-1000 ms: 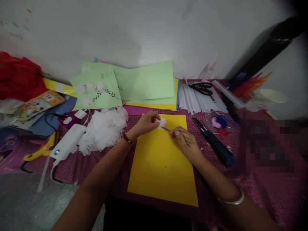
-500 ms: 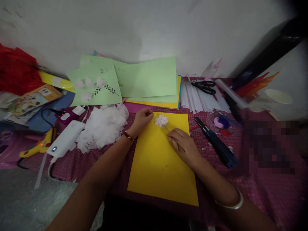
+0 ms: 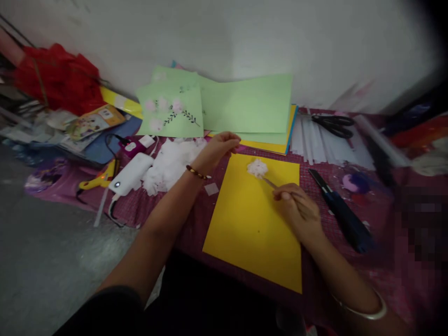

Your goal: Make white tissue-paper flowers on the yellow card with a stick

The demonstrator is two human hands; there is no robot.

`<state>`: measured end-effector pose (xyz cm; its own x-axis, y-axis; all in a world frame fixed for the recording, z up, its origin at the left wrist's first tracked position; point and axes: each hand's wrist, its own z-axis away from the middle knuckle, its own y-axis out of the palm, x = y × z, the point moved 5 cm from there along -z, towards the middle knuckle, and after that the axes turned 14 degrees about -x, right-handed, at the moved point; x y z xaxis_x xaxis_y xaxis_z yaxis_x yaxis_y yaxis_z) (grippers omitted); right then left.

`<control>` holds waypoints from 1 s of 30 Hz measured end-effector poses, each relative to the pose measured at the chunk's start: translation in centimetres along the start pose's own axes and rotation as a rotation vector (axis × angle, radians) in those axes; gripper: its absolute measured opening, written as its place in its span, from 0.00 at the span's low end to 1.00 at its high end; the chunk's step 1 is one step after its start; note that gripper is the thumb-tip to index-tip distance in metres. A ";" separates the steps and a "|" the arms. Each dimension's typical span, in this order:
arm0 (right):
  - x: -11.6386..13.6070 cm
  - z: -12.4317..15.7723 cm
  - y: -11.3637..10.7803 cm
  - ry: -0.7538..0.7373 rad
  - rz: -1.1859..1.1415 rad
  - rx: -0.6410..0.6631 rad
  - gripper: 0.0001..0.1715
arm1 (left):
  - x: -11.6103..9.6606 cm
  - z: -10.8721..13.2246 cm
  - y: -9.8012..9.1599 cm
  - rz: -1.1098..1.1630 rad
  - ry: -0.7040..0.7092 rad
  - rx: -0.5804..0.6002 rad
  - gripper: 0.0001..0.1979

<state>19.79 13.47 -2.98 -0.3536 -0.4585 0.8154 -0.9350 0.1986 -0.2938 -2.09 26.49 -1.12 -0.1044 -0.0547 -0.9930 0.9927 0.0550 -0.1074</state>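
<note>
A yellow sheet of card [image 3: 252, 224] lies in front of me on the pink checked cloth. My right hand [image 3: 297, 210] pinches a thin stick whose far end carries a small white tissue flower [image 3: 257, 168] resting on the sheet's top edge. My left hand [image 3: 220, 147] hovers left of the flower with fingers curled, just past the sheet's upper left corner, beside a heap of white tissue pieces [image 3: 171, 163]. Whether it holds anything I cannot tell.
Green card sheets [image 3: 245, 105], one decorated with pink flowers [image 3: 171, 112], lean on the wall. Black scissors [image 3: 332, 123] lie on white paper strips. A dark utility knife [image 3: 343, 210] lies right of the sheet. A white power bank [image 3: 131, 172] and yellow glue gun [image 3: 100, 179] sit left.
My left hand let go of the tissue flower and drew back to the left. The flower on its stick now rests on the yellow sheet. My head turned left.
</note>
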 end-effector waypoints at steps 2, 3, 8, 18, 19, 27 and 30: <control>-0.2 0.0 -0.1 0.104 -0.096 -0.023 0.13 | -2.0 0.9 -1.7 -0.040 0.066 0.011 0.05; -0.3 0.0 0.0 0.132 -0.107 -0.006 0.14 | -2.7 1.7 -2.4 -0.116 0.097 0.056 0.04; -0.4 0.2 1.1 0.133 -0.065 0.070 0.15 | -1.5 6.9 -3.6 -0.768 0.375 0.441 0.11; -0.3 -0.2 1.7 0.038 -0.005 0.064 0.13 | 2.2 7.6 -4.4 -1.027 0.488 0.592 0.03; -0.5 -0.3 1.8 0.031 0.001 0.064 0.12 | 2.2 7.6 -4.4 -1.006 0.470 0.600 0.02; -1.5 -0.9 2.3 -0.015 0.033 0.046 0.10 | -1.3 6.2 -3.3 -0.720 0.209 0.490 0.01; -1.7 -1.1 2.2 0.000 0.035 0.004 0.10 | -2.5 4.8 -0.8 -0.568 0.261 0.469 0.04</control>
<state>18.37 15.61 -4.48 -0.3865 -0.4509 0.8045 -0.9220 0.2111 -0.3246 -2.29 21.82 1.69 -0.5572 0.2912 -0.7777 0.6987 -0.3416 -0.6285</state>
